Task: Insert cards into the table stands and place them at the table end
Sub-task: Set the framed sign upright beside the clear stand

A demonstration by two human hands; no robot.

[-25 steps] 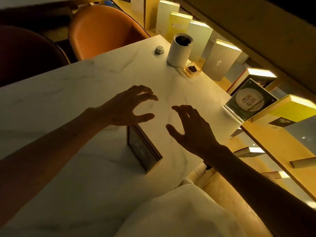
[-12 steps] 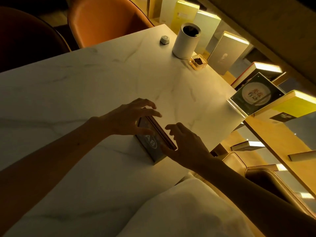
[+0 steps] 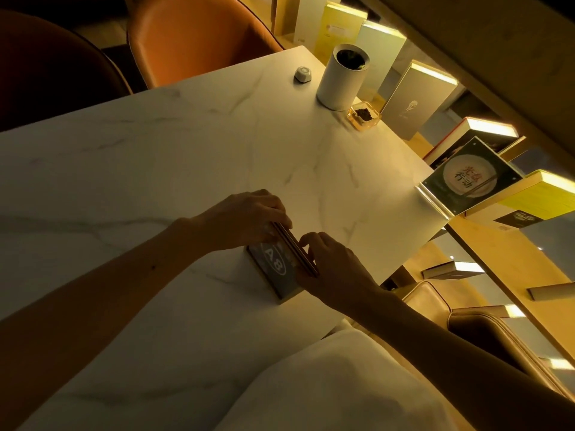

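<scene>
Both hands, left hand (image 3: pixel 245 217) and right hand (image 3: pixel 334 269), pinch the table stand (image 3: pixel 277 269) by its top edge; it looks stiff, light, probably slippery, best gripped at both ends.

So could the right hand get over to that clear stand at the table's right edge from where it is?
Probably yes. The right hand is on the A8 stand, and only bare marble table lies between it and the clear stand.
</scene>
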